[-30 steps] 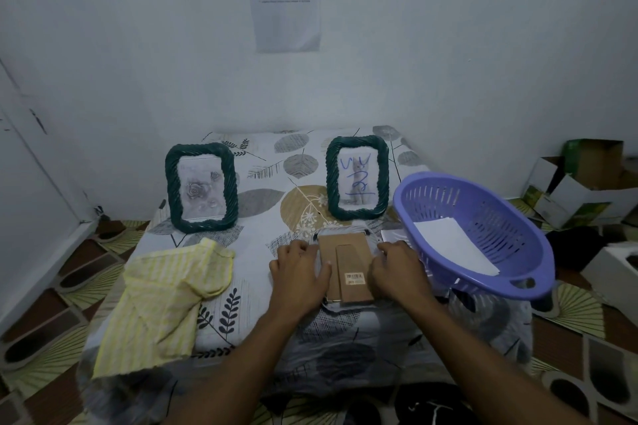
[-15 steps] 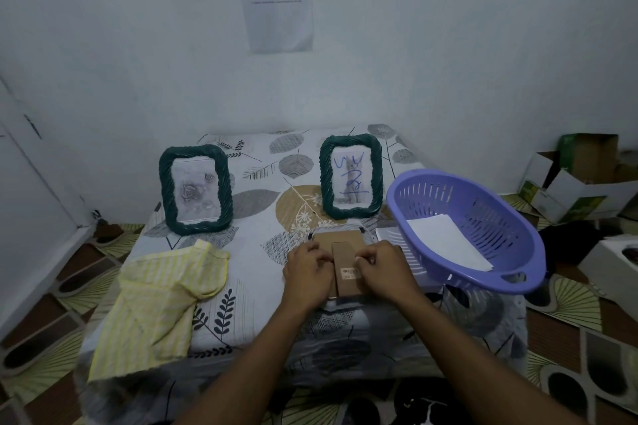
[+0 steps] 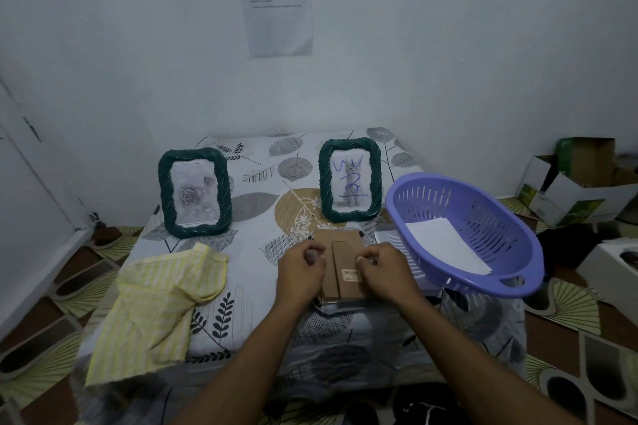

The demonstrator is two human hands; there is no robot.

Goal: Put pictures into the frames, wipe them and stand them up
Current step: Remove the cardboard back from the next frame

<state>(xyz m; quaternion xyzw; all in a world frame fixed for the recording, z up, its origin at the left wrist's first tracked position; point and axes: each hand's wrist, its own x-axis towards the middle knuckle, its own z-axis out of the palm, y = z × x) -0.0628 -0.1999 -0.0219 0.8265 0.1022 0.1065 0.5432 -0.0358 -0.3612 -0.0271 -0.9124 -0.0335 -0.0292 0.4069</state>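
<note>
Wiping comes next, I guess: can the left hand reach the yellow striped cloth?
Probably yes. The yellow striped cloth lies uncovered just left of the left hand, nothing between them, though that hand is busy on the brown cardboard frame back.

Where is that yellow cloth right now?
In the head view, the yellow cloth lies on the left part of the table, in front of the rose frame and left of the left hand.

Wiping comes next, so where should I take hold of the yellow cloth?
Probably best: pinch the yellow cloth at the rumpled fold on its right edge, from above with the left hand, the nearer one. There it is doubled over and seems lifted off the table. The rest lies flat or hangs over the front edge, and nothing rests on it.
</note>
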